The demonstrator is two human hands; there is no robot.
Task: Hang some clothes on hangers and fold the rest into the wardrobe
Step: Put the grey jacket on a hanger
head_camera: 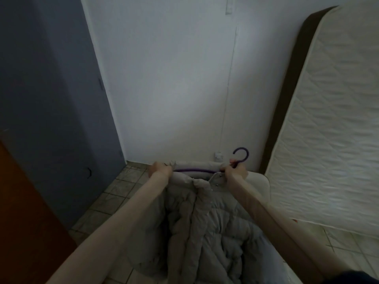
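Puffer jacket [205, 228] hangs from purple hanger [242, 155], both hands' fingers [162, 168] curled, gripping its collar.

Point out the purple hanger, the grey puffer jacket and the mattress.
purple hanger [245, 153]: head view, on its hook.
grey puffer jacket [205, 228]: head view, on the quilted front.
mattress [332, 124]: head view, on its quilted face, leaning upright at right.

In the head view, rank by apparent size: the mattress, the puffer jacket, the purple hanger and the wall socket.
1. Mattress, leaning on the wall
2. Puffer jacket; it sits nearer the camera, so its margin over the rest is inflated
3. Purple hanger, partly hidden by the jacket
4. Wall socket
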